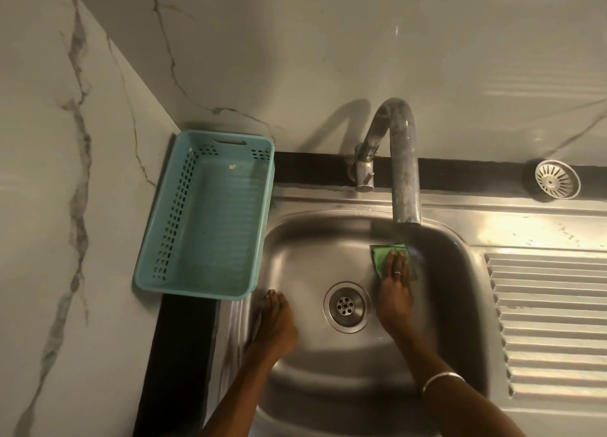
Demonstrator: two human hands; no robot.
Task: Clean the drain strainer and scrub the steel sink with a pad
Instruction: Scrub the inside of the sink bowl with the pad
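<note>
Where the two forearms enter from the near edge, a pale bangle [441, 380] is worn on the right wrist, and both arms are stretched into the steel sink [315, 246]. The left hand [274, 321] is laid against the left inner wall of the basin near its rim, fingers extended and nothing held in it. Between the hands, the open drain [345, 306] is seen in the basin floor, its small perforated centre exposed. The right hand [395, 292] is pressed flat on a green pad [381, 256], with straight fingers spread over it and a ring [397, 273] visible on one finger; the pad is held against the far right part of the basin, just below the spout. To the right of the basin, the ribbed drainboard [551, 321] is lit by bright reflections. A light blue plastic basket [170, 226] is set at the sink's left, overlapping the basin's edge. Farther back, the curved tap [399, 160] is mounted behind the basin and arches over it. The drain strainer [556, 179] is lying on the dark ledge [312, 170] at the far right, well apart from the drain. Veined marble walls [295, 58] are seen behind and to the left.
</note>
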